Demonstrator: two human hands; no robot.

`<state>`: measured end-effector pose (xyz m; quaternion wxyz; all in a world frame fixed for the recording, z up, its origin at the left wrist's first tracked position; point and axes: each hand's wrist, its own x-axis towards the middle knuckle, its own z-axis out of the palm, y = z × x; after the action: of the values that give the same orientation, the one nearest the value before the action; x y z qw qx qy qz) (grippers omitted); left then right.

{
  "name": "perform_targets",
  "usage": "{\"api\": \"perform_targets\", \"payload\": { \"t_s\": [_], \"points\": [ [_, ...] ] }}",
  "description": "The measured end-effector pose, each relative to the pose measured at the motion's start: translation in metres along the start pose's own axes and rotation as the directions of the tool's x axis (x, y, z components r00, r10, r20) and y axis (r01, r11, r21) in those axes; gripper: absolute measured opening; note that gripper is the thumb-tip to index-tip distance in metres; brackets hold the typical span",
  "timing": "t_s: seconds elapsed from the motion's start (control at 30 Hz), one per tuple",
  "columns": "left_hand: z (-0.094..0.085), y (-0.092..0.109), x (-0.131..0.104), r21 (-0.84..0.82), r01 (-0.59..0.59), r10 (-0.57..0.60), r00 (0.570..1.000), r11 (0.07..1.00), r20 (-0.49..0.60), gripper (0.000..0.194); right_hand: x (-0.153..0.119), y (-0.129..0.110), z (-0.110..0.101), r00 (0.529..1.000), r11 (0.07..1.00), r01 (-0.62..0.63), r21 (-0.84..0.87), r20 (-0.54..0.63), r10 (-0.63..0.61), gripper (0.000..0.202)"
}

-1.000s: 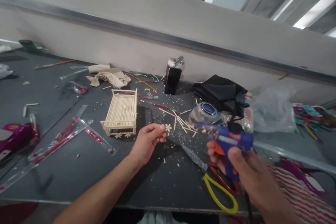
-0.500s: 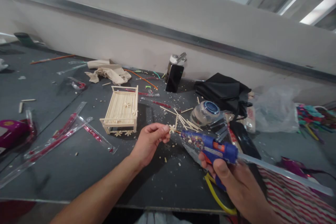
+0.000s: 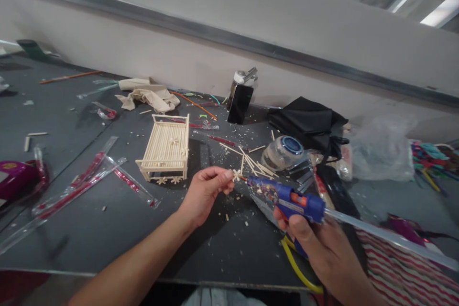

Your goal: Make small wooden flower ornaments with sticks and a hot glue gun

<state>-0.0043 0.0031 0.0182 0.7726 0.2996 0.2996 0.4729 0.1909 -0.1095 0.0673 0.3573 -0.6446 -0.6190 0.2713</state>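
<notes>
Between the thumb and fingers of my left hand (image 3: 206, 193) is pinched a small flower-shaped piece (image 3: 236, 175) made of short pale sticks. My right hand (image 3: 319, 244) is wrapped round the handle of a blue hot glue gun (image 3: 287, 196), with a long clear glue stick (image 3: 387, 234) coming out of its back. The gun's nozzle points left and meets or nearly touches the flower piece. To the left stands a miniature bed-like frame (image 3: 167, 143) of pale sticks, with several similar flowers on its surface and front edge.
Loose pale sticks (image 3: 254, 162) lie beyond the nozzle, beside a glass jar (image 3: 283, 152). A phone (image 3: 240, 104) leans upright at the back. Plastic sleeves (image 3: 79, 177) lie left, a black pouch (image 3: 308, 119) back right, a striped cloth (image 3: 398, 267) front right.
Both hands, the flower piece and the glue gun keep nearly the same positions. The camera view has tilted slightly, shifting the background a little.
</notes>
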Motion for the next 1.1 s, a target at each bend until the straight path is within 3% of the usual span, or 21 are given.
{"api": "perform_targets", "payload": {
  "t_s": [0.5,1.1],
  "points": [
    [-0.0005,0.0,-0.0005,0.034,-0.012,0.013,1.0,0.999,-0.006,0.022,0.0012,-0.0085,-0.0001,1.0,0.997,0.0,-0.073,-0.007,-0.001,0.038],
    [0.0009,0.0015,-0.0012,0.071,-0.029,0.029,1.0,0.997,-0.011,0.022,0.003,-0.0074,-0.0006,0.999,0.999,-0.012,-0.044,-0.052,0.01,0.038]
  ]
}}
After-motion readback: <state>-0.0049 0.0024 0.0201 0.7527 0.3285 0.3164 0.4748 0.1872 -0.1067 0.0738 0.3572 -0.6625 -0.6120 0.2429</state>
